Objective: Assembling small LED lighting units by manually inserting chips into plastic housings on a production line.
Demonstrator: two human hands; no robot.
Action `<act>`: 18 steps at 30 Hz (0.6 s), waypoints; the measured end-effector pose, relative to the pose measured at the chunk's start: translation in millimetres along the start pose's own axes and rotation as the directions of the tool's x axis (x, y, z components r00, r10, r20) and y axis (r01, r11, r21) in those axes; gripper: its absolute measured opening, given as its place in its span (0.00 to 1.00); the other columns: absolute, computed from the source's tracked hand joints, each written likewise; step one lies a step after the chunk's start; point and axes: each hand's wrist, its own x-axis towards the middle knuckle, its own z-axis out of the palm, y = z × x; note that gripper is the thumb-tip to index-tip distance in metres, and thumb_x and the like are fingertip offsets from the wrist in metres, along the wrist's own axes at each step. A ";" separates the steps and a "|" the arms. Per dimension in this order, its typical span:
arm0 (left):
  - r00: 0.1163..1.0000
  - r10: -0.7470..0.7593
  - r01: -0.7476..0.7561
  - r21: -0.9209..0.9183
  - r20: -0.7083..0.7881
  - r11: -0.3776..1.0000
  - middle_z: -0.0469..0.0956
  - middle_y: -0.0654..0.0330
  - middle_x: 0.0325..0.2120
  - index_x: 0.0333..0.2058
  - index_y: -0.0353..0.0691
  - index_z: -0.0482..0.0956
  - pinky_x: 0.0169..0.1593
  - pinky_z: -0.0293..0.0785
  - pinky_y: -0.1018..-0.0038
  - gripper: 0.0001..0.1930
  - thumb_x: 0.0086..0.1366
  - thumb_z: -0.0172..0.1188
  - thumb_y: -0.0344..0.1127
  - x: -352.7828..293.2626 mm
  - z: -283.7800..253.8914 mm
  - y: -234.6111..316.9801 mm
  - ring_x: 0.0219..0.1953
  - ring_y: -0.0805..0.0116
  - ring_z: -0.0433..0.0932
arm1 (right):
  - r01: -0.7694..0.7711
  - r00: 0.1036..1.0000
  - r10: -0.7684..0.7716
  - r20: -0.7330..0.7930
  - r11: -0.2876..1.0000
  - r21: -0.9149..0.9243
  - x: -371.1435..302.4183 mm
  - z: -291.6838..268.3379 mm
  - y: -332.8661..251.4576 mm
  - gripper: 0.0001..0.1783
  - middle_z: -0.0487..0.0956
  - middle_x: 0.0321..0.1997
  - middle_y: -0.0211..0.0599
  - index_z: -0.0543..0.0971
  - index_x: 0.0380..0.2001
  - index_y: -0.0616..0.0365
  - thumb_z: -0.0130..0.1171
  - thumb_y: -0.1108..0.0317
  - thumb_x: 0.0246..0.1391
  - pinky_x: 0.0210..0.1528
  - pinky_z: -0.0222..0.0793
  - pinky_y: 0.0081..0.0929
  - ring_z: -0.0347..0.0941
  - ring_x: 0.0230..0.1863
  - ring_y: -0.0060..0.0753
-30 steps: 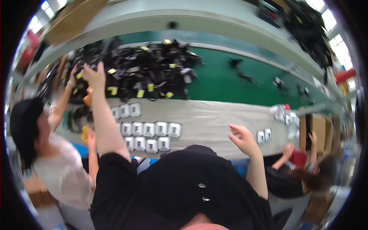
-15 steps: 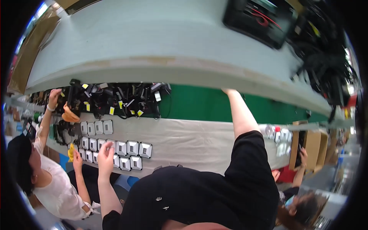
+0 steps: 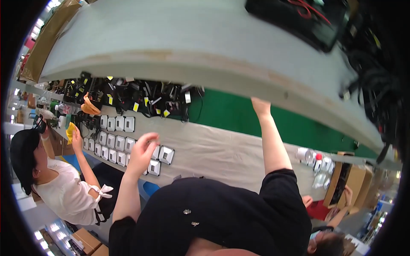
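My left hand (image 3: 143,154) hovers over the right end of rows of small square floodlights (image 3: 166,154) with silvery reflectors and dark rims. Its fingers are loosely bent, with a gap between them and the thumb, and nothing shows in it. My right arm reaches forward across the bench, and my right hand (image 3: 260,104) is over the green mat (image 3: 226,111) at the shelf's front edge. The shelf (image 3: 171,62) hides those fingertips, so whether they hold anything cannot be seen.
Black cabled parts with yellow and white labels (image 3: 141,96) are heaped at the back left. A co-worker (image 3: 64,187) at left holds a yellow cloth (image 3: 70,132). At right are clear bottles (image 3: 305,154), a cardboard box (image 3: 356,185) and another person's hand (image 3: 348,195). A black bin (image 3: 294,21) stands on the shelf.
My left hand has moved right and forward over the floodlights. My right hand stays by the shelf edge. The co-worker's raised hand has come away from the black parts. The view has shifted and tilted.
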 end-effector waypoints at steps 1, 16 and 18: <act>0.999 0.029 -0.027 -0.056 0.043 0.998 0.72 0.59 0.44 0.48 0.34 0.68 0.45 0.69 0.78 0.14 0.63 0.46 0.26 3.0 8.5 13.9 0.43 0.69 0.76 | -0.430 0.900 0.333 0.281 0.777 0.459 22.9 -49.5 -20.4 0.10 0.76 0.30 0.33 0.76 0.36 0.62 0.52 0.68 0.56 0.36 0.66 0.21 0.70 0.32 0.21; 0.895 0.384 -0.118 -0.709 0.227 0.695 0.70 0.61 0.43 0.57 0.46 0.56 0.40 0.72 0.78 0.20 0.68 0.43 0.39 -83.9 15.8 129.5 0.41 0.73 0.73 | -0.389 0.867 0.319 0.383 -0.047 0.920 115.8 -364.2 -160.9 0.16 0.66 0.54 0.44 0.70 0.39 0.60 0.60 0.76 0.45 0.40 0.69 0.25 0.72 0.45 0.34; 0.896 0.374 -0.144 -0.639 0.240 0.755 0.65 0.54 0.52 0.58 0.44 0.55 0.48 0.73 0.67 0.21 0.68 0.43 0.38 -92.9 4.3 123.8 0.50 0.64 0.71 | -0.476 0.797 0.232 0.557 -0.324 0.817 117.7 -371.1 -184.2 0.13 0.65 0.52 0.43 0.68 0.38 0.61 0.57 0.78 0.48 0.39 0.69 0.20 0.73 0.43 0.30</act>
